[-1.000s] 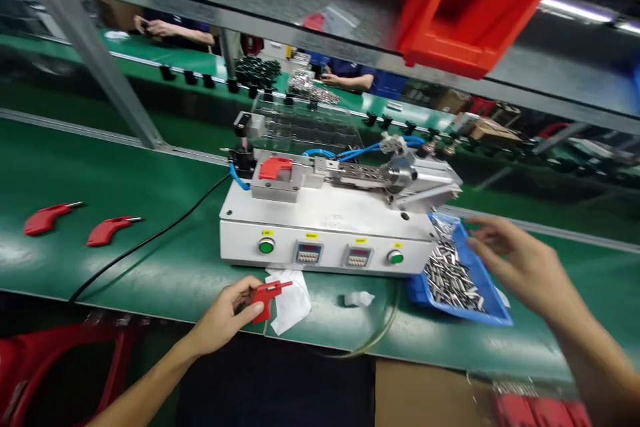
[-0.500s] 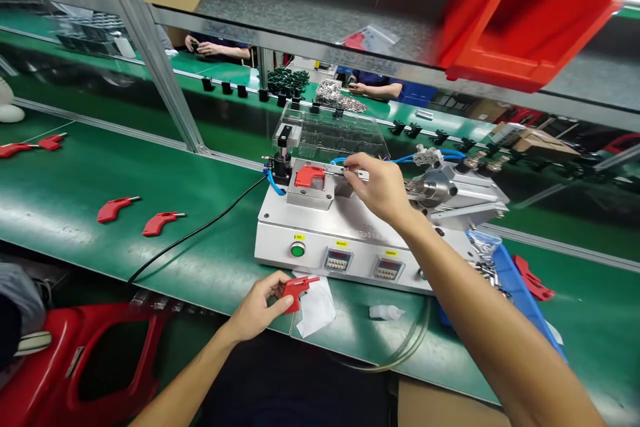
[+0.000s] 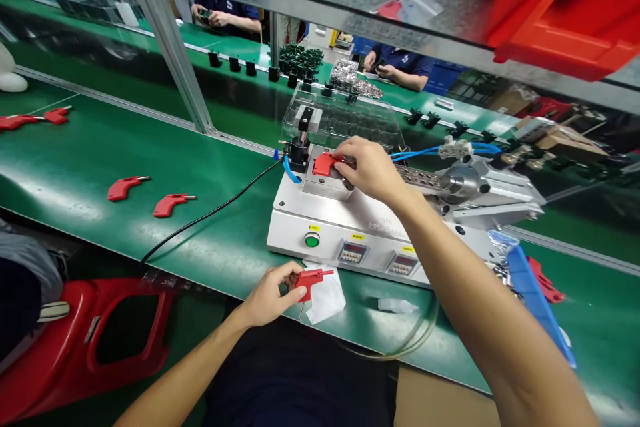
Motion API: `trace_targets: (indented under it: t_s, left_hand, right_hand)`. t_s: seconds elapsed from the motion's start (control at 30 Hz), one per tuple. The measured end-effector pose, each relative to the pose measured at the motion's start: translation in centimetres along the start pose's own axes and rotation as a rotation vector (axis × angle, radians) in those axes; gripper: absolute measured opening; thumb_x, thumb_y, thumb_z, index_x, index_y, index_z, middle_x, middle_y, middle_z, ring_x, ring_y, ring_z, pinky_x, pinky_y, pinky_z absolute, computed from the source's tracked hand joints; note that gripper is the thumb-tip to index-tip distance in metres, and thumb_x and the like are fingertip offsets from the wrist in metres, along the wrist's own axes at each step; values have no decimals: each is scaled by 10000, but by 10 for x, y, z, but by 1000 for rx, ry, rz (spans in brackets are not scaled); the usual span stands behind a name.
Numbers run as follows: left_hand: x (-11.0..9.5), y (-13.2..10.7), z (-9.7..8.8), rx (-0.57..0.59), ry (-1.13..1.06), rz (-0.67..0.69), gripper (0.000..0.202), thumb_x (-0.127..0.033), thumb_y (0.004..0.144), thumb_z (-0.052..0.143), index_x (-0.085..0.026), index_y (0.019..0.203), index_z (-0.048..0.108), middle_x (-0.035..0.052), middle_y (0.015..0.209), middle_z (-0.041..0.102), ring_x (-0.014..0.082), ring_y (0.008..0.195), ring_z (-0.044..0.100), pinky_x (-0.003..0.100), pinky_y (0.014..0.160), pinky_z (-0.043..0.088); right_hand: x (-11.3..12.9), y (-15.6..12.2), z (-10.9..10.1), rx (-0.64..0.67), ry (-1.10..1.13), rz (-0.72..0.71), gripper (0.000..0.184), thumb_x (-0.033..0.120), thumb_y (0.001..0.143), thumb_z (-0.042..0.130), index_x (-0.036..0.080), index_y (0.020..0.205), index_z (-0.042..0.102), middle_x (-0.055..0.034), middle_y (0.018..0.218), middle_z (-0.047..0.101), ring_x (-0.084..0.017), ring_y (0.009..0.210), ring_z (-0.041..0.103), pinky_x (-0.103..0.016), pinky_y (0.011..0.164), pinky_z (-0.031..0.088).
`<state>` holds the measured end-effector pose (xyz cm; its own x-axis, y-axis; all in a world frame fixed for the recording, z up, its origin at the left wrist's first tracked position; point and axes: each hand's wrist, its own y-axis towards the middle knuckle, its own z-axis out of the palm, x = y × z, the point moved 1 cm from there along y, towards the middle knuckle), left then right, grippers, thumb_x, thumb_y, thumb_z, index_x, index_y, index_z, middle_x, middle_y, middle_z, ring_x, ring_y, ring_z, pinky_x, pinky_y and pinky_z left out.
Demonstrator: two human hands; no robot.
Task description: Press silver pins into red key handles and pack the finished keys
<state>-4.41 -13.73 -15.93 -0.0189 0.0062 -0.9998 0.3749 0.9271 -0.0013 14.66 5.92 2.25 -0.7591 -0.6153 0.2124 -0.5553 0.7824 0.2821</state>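
Head view: our right hand rests on the red part that sits in the fixture on top of the machine. Its fingers are curled on the part, but we cannot tell if they grip it. Our left hand pinches a second red part at the counter edge, beside a white cloth. Two loose parts lie well apart, on the left.

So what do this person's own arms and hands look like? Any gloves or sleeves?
Nothing is worn on them. The left hand and right hand have no gloves, and no rings, watch or wristbands show. The left forearm and right forearm are bare, with no sleeve in view as far as the picture's edge.
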Motion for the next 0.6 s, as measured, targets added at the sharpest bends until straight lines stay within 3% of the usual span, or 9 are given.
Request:
trace_targets:
  t_s: [0.07, 0.13, 0.2, 0.3, 0.37, 0.47, 0.53, 0.6]
  left_hand:
    - [1, 1, 0, -5, -15, 0, 160, -321, 917, 667, -178, 988, 667, 42, 891, 702, 190, 812, 632, 297, 774, 499]
    - [3, 1, 0, -21, -46, -4, 193, -347, 914, 690, -175, 1000, 675, 48, 908, 717, 195, 830, 650, 300, 798, 516]
    - [4, 0, 0, -43, -83, -15, 250, -396, 913, 706, -170, 1017, 683, 60, 928, 733, 204, 851, 669, 308, 814, 537]
    - [-7, -7, -5, -59, -97, -35, 316, -451, 924, 706, -169, 1067, 700, 74, 971, 751, 218, 879, 689, 320, 829, 562]
    - [-29, -8, -14, -89, -34, 10, 323, -435, 932, 709, -186, 1138, 710, 74, 1021, 758, 220, 903, 697, 322, 841, 569]
    - [-80, 8, -35, -229, 156, 221, 378, -377, 935, 714, -210, 1273, 671, 51, 1003, 746, 204, 884, 699, 303, 815, 567]
    - [-117, 34, -49, -318, 316, 372, 408, -344, 958, 665, -193, 1334, 619, 38, 959, 721, 189, 853, 687, 285, 767, 552]
    - [-147, 70, -60, -326, 532, 432, 386, -291, 984, 587, -173, 1351, 600, 39, 975, 706, 188, 872, 679, 293, 787, 543]
  right_hand:
    - [3, 11, 1, 63, -15, 19, 134, 153, 873, 622, 176, 916, 747, -116, 1110, 693, -292, 1029, 643, -438, 919, 518]
    - [5, 16, -4, 37, -12, 19, 77, 158, 873, 647, 179, 886, 719, -113, 1123, 671, -285, 1048, 625, -435, 936, 517]
    - [8, 11, -15, -112, 17, 13, 77, 188, 914, 629, 187, 923, 704, -109, 1148, 659, -275, 1080, 608, -436, 970, 512]
    - [13, -19, -35, -323, 79, 46, 123, 242, 963, 589, 201, 1001, 699, -98, 1142, 669, -259, 1072, 622, -434, 954, 531]
    - [13, -50, -43, -310, 108, 64, 123, 254, 956, 595, 211, 989, 706, -85, 1081, 692, -254, 1014, 652, -426, 898, 555]
    - [5, -97, -39, -239, 81, 94, 115, 244, 927, 609, 219, 940, 721, -85, 1017, 721, -267, 958, 681, -436, 858, 565]
    - [-4, -121, -32, -206, 42, 130, 129, 243, 921, 601, 219, 937, 727, -93, 1002, 733, -282, 951, 689, -449, 856, 561]
    - [-12, -137, -25, -170, 11, 156, 156, 256, 933, 582, 214, 964, 729, -105, 1003, 740, -296, 956, 692, -458, 856, 558]
